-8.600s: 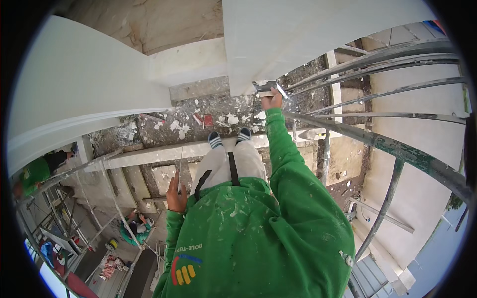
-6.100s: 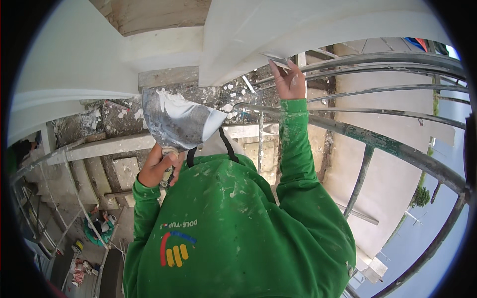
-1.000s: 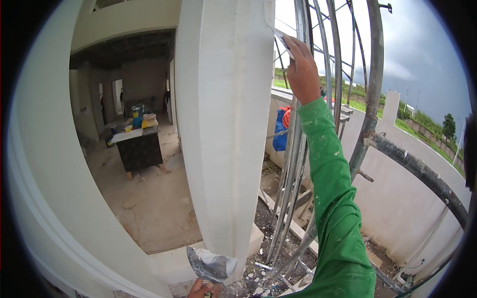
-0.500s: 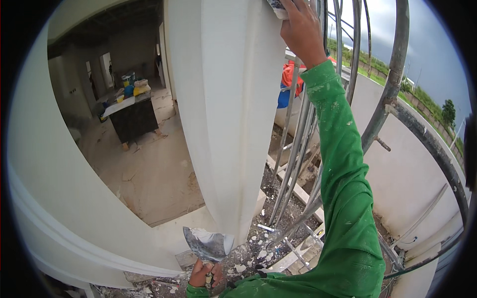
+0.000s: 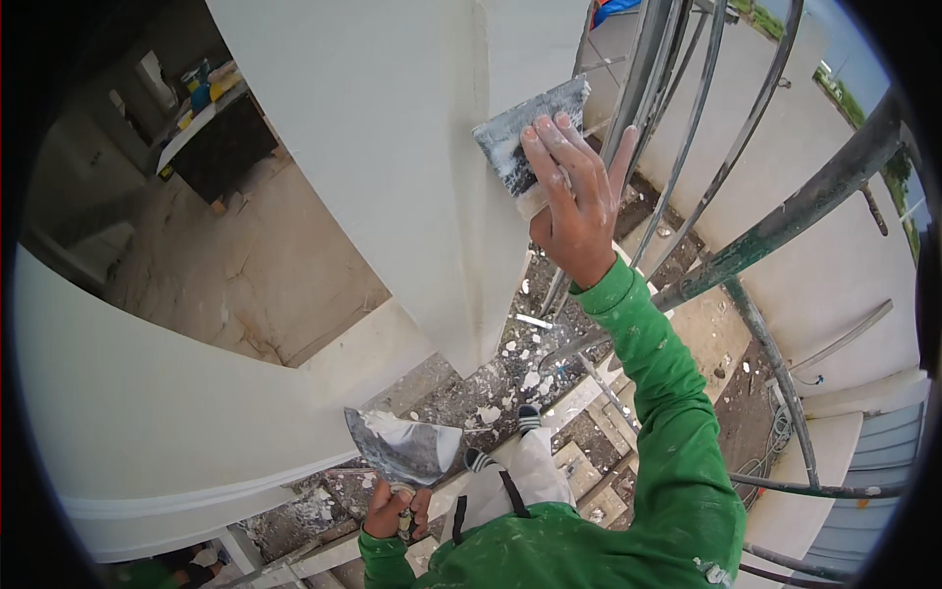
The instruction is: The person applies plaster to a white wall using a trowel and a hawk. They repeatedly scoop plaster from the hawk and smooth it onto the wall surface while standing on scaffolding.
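Currently, right hand [image 5: 581,208] nearer column [image 5: 392,147], fingers spread holding putty blade [image 5: 508,140], far edge slanting up-right; left hand [image 5: 391,510] lower, gripping broad scraper [image 5: 402,450].

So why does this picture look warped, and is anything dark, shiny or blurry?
Head view, right: the fisheye lens bows the scaffold pipe; head view, upper left: the counter sits in dimness, its details soft; head view, lower middle: the putty knife in the left hand shows a pale sheen; head view, centre: the right hand and flat scraper look fairly crisp.
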A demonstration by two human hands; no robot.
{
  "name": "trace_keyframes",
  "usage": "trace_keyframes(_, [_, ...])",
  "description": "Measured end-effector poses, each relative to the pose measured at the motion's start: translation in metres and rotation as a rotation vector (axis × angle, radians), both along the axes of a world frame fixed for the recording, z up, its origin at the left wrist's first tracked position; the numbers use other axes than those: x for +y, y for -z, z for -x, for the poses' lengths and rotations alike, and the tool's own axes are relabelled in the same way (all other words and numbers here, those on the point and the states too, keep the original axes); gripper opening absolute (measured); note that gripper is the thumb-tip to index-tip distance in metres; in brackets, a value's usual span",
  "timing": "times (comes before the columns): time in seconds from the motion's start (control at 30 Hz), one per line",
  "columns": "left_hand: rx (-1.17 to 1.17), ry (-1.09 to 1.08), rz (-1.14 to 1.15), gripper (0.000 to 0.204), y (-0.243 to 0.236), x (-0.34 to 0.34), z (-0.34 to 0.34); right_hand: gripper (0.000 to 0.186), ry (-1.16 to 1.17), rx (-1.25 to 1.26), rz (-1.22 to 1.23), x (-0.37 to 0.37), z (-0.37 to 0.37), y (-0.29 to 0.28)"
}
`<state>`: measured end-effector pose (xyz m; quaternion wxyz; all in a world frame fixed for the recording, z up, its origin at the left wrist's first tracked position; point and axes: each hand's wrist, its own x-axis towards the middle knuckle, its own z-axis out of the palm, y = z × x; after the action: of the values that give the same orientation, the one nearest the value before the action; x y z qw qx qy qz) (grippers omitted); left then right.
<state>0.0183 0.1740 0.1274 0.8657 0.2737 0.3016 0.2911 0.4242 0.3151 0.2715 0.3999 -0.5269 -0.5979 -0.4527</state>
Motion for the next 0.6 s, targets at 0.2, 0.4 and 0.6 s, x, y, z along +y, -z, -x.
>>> trace_keyframes(0.2, [0.079, 0.027, 0.064, 0.053, 0.023, 0.019, -0.009, 0.039, -0.016, 0.074, 0.157, 0.0, -0.003, 0.123])
trace_keyframes(0.4, [0.139, 0.046, 0.151, 0.061, 0.055, 0.026, -0.007, 0.035, -0.025, 0.106, 0.213, -0.002, 0.008, 0.233])
trace_keyframes(0.6, [0.219, 0.072, 0.249, 0.061, 0.079, 0.034, -0.002, 0.026, -0.042, 0.101, 0.268, -0.004, 0.018, 0.336])
